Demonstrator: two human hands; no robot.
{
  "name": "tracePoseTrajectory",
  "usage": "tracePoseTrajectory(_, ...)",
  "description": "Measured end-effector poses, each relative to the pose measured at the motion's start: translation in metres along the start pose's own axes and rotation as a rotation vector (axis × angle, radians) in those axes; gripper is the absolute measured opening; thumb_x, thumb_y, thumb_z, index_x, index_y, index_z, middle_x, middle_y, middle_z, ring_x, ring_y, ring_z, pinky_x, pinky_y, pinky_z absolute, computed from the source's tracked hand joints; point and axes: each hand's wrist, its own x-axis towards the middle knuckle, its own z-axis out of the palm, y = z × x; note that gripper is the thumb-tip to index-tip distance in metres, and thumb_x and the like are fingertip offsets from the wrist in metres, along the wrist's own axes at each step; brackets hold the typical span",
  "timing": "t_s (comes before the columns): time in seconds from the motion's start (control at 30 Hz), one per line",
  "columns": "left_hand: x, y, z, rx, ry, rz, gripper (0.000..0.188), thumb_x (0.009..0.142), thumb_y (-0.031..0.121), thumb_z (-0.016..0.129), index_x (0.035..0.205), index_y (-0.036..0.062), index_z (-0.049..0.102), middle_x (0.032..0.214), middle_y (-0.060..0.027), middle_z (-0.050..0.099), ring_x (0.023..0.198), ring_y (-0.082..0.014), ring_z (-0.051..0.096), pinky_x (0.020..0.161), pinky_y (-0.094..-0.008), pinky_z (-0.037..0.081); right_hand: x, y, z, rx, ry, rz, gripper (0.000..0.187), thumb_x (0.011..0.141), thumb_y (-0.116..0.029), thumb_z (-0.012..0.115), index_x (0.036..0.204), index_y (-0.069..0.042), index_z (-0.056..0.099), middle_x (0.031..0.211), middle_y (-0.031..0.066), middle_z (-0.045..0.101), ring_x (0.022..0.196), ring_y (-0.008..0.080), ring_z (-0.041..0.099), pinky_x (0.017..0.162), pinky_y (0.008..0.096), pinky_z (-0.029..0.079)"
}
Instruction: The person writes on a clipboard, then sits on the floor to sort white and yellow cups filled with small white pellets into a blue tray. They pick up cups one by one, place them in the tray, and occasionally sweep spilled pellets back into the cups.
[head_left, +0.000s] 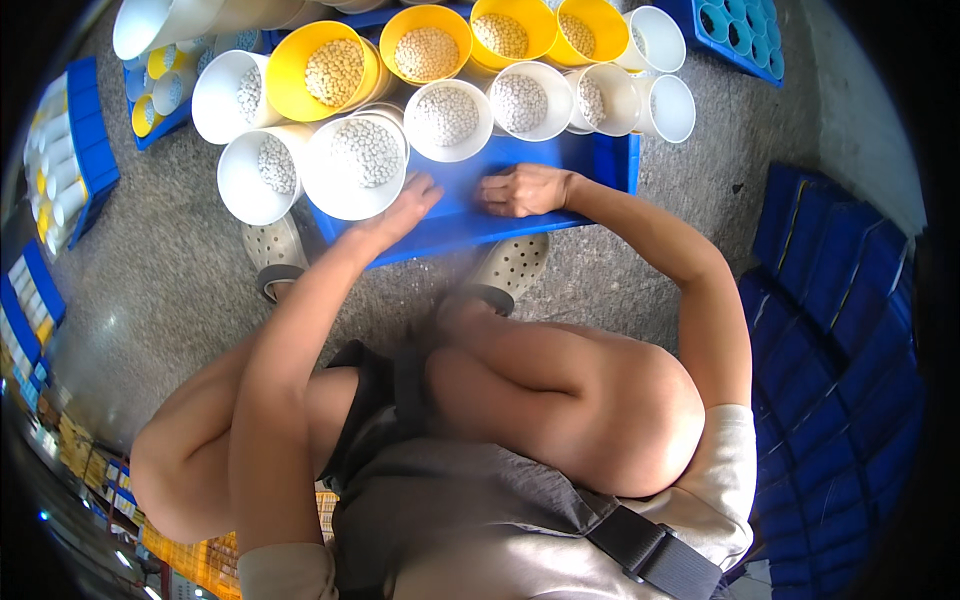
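Observation:
A blue tray (470, 226) lies on the floor between my feet. White cups and yellow cups stand in rows over its far part, each holding small pale pellets. My left hand (408, 206) reaches over the tray's near edge, close beside a large white cup (318, 196). Its fingers are stretched out and a little apart, with no object visible in them. Farther right, my right hand (527, 190) is low over the bare part of the tray, knuckles up and fingers curled in. Whatever is under those fingers is hidden.
A yellow cup (283, 88) stands behind the front white ones. Blue trays of cups (84, 150) sit at the far left, and another blue tray (712, 40) at the top right. Stacked blue trays (830, 290) line the right side beside a pale wall (860, 110).

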Motion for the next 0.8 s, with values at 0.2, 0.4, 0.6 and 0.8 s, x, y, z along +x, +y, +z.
tracePoseTrajectory(0.2,-0.004,-0.005,0.005,0.057,0.057,0.167,0.012,0.083,0.006,0.060,0.094,0.0047,0.063,0.102,-0.0104,0.060,0.100,-0.0281,0.062,0.081,-0.0382,0.055,0.004,-0.006,-0.007,-0.079,0.018,0.226,0.024,0.084,-0.017,0.059,0.103,-0.005,0.066,0.105,0.0081,0.064,0.102,0.0209,0.065,0.064,0.0313,0.057)
tracePoseTrajectory(0.4,0.005,-0.005,0.007,0.193,0.136,0.286,0.014,0.084,0.009,0.058,0.096,0.0065,0.063,0.101,-0.0103,0.060,0.107,-0.0306,0.062,0.087,-0.0406,0.054,0.020,-0.008,0.001,-0.278,0.064,0.316,0.022,0.085,-0.015,0.057,0.103,-0.004,0.064,0.093,0.0098,0.064,0.089,0.0237,0.067,0.062,0.0332,0.058)
tracePoseTrajectory(0.6,0.008,-0.007,0.000,-0.017,0.085,0.124,0.021,0.085,0.005,0.057,0.104,0.0039,0.065,0.103,-0.0106,0.060,0.102,-0.0303,0.062,0.082,-0.0398,0.055,0.035,-0.050,-0.051,0.036,0.121,0.664,0.025,0.086,-0.009,0.058,0.110,-0.002,0.059,0.103,0.0123,0.064,0.099,0.0279,0.064,0.074,0.0365,0.058)
tracePoseTrajectory(0.8,0.009,-0.002,-0.010,-0.192,0.120,-0.119,0.027,0.085,0.001,0.069,0.112,0.0025,0.066,0.107,-0.0144,0.064,0.101,-0.0353,0.065,0.086,-0.0418,0.054,0.016,-0.109,-0.156,-0.159,0.902,0.800,0.029,0.067,0.005,0.078,0.092,-0.004,0.067,0.096,0.0104,0.070,0.084,0.0266,0.069,0.070,0.0323,0.058)
